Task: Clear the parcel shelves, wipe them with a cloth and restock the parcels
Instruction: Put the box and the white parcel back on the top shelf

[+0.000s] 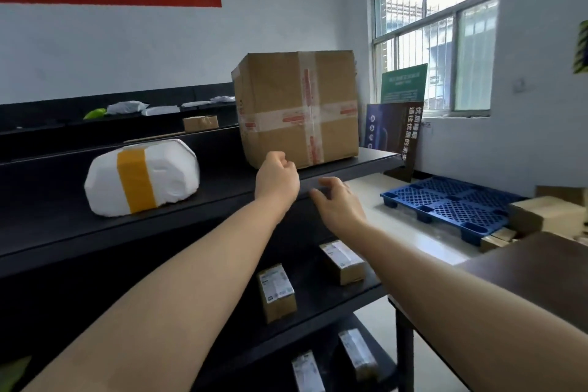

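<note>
Hands both reach out in front of the top shelf (pixel 57 216), bare forearms stretched forward. Left hand (pixel 277 177) has fingers curled in with nothing visible inside them, knuckles right at the lower front corner of the big cardboard box (pixel 299 108); contact with the box can't be confirmed. Right hand (pixel 339 204) is loose, fingers half-bent and spread, holding nothing, by the shelf's front lip just below and right of the left hand. Step reads as clearing: parcels sit on every level and no cloth is in sight, so wiping looks not yet begun. Next move likely calls for both hands to bracket the box, one per side or under its front edge, and draw it forward off the shelf; it is bulky, so a one-handed pull risks tipping it. Box stands upright at the right end of the top shelf, brown, creased, taped crosswise with clear tape bearing red print. White parcel (pixel 143 177) with a yellow tape band lies further left on the same shelf, well apart. Small labelled boxes (pixel 276 291) sit on the shelf below, more on the lowest level. Blue pallet (pixel 445 204) lies on the floor beyond
</note>
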